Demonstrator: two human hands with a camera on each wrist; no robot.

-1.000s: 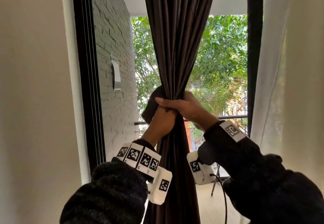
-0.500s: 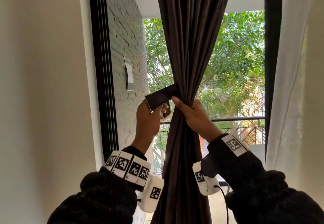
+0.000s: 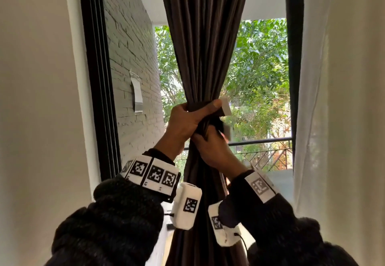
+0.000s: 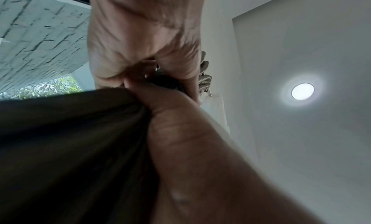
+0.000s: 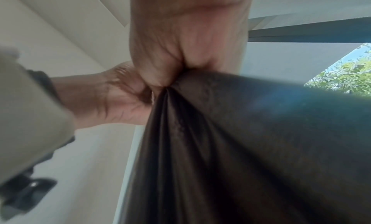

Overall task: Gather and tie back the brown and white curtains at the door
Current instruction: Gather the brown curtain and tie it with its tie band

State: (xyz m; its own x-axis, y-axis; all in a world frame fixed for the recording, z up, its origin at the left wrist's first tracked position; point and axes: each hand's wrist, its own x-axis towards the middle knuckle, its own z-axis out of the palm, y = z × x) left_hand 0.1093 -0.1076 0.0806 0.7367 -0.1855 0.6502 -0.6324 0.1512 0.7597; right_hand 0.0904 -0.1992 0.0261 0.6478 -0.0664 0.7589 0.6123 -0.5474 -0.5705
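Nearest you, both dark sleeves (image 3: 116, 220) rise toward the doorway, each wrist wrapped in a white band printed with black-and-white marker squares (image 3: 154, 175). Your left hand (image 3: 185, 121) closes round the gathered waist of the brown curtain (image 3: 205, 43), thumb stretched across the front of the bundle and the other fingers curled behind it. Your right hand (image 3: 214, 150) sits directly beneath and touches the left, its fingers curled into the same bunch of fabric; the right wrist view shows dark folds fanning out from that closed fist (image 5: 180, 53). Just right of your left thumb tip, the end of a dark tie-back band with a pale tip (image 3: 225, 108) sticks out from the bundle; which hand holds it cannot be told. Above your hands the brown curtain spreads upward in pleats; below them it hangs straight down between your forearms. Well to the right of your right hand hangs the white curtain (image 3: 341, 99), loose and untouched. Left of your left hand stands the black door frame (image 3: 98, 78); beyond it a grey brick wall (image 3: 129, 57) carries a small pale fixture (image 3: 136, 94). Farthest out, past both hands, a dark railing (image 3: 262, 140) crosses in front of green trees (image 3: 260, 74).
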